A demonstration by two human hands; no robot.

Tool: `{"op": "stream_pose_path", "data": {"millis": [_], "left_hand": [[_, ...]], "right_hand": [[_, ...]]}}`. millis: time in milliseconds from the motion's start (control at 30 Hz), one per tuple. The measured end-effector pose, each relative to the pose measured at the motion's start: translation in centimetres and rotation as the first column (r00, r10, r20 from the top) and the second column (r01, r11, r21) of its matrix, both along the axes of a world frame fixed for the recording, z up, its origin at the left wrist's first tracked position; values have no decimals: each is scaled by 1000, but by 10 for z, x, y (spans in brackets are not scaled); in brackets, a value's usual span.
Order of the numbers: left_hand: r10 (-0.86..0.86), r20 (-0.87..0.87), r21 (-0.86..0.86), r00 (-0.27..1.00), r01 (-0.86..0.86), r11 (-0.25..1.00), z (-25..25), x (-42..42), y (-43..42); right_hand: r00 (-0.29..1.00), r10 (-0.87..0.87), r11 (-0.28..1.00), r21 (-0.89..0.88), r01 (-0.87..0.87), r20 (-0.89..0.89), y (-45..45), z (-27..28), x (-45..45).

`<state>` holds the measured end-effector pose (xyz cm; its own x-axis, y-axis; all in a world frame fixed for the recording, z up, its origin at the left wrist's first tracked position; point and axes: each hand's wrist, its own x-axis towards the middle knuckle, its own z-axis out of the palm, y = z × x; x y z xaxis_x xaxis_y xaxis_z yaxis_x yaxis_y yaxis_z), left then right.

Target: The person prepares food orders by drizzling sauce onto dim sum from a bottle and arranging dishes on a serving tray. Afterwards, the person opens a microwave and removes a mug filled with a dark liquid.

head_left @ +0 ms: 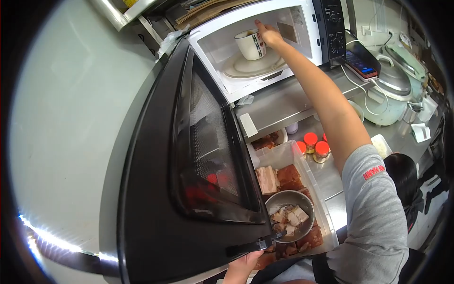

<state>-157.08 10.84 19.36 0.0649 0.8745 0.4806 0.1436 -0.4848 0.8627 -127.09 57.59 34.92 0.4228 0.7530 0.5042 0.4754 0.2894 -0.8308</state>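
A white mug (250, 46) with a dark rim and dark and red markings is inside the microwave (227, 98), over its glass turntable (231, 70). My right hand (268, 35) is closed at the mug's handle side; the mug hides part of the grip. Whether the mug's base touches the turntable, I cannot tell. The black microwave door (156, 199) hangs wide open on the left. At its near edge, my left hand (244, 266) grips the door, with most of its fingers hidden behind it.
Below the microwave, a metal bowl of cut meat pieces (309, 207) rests over a plastic bin (326, 215) of meat slabs. Several red-capped jars (321, 150) stand beside it. A phone (362, 65) with cables and a lidded pot (390, 97) are at right. Another person's dark-haired head (405, 177) is near.
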Motion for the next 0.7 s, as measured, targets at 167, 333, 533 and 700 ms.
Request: {"op": "stream_pose_path", "data": {"millis": [167,333,533,700], "left_hand": [[-5,110,-61,994,12,998,2,4,1],[39,91,42,995,-43,998,4,7,8],[104,93,51,990,-109,993,1,1,6],[71,116,19,991,-74,997,4,0,7]], "right_hand": [[985,-6,993,-114,26,171,-11,-8,6],[843,-49,999,36,35,536,-4,-9,18],[980,132,974,-204,-101,146,1,-17,21],[984,164,955,-259,-142,65,-6,-14,25]]}}
